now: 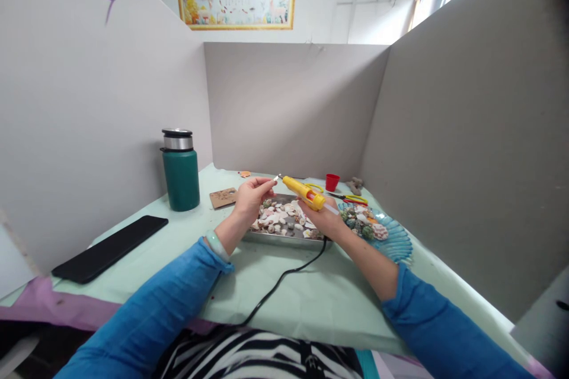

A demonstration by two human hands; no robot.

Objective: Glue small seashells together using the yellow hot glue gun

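My right hand point(326, 219) is wrapped round a yellow hot glue gun point(304, 191), its nozzle pointing up and to the left. A clear glue stick point(331, 208) pokes out of the gun's back end, and a black cord point(284, 275) runs down from its grip. My left hand point(254, 195) is closed in a pinch on a small white piece point(276, 178) right by the nozzle; its exact kind is too small to make out. Beneath both hands lies a metal tray point(284, 239) of loose seashells point(278, 217), partly hidden by them.
To the right, a blue glass plate point(395, 240) holds shells. Behind it are yellow-handled pliers point(353, 198), a red cup point(332, 182) and a greyish lump point(354, 185). On the left are a green bottle point(180, 180), a black flat case point(113, 247) and a brown card point(223, 198). Grey partitions enclose the table.
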